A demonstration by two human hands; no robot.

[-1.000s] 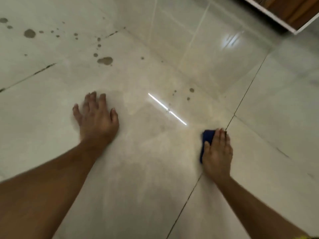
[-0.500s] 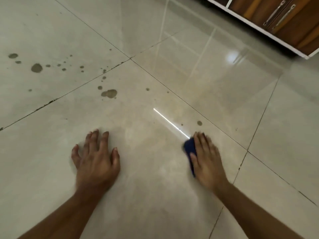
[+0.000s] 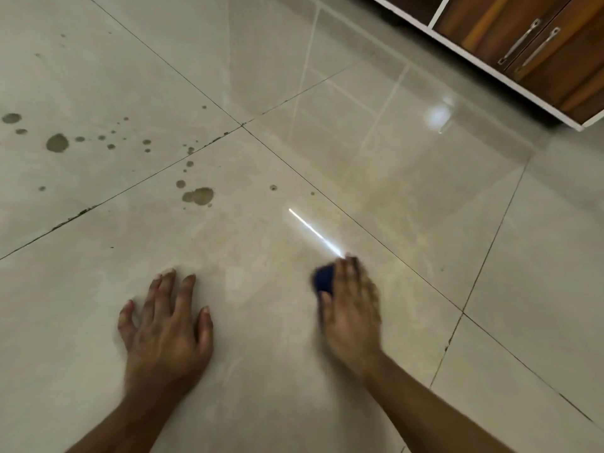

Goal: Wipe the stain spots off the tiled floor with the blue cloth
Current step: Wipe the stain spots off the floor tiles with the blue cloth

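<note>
My right hand presses flat on the blue cloth against the glossy beige tiled floor; only the cloth's left edge shows from under the fingers, and the hand is motion-blurred. My left hand rests flat on the same tile with fingers spread, holding nothing. Dark stain spots lie farther away to the left: a large blotch, a round spot, a trail of small drops, and two tiny spots ahead of the cloth.
A wooden cabinet with metal handles and a white base stands at the top right. Dark grout lines cross the floor. A bright light streak reflects just ahead of the cloth.
My right hand has slid the cloth leftward and forward across the tile, over where small spots lay. The view has tilted up, showing more cabinet. My left hand stays planted.
</note>
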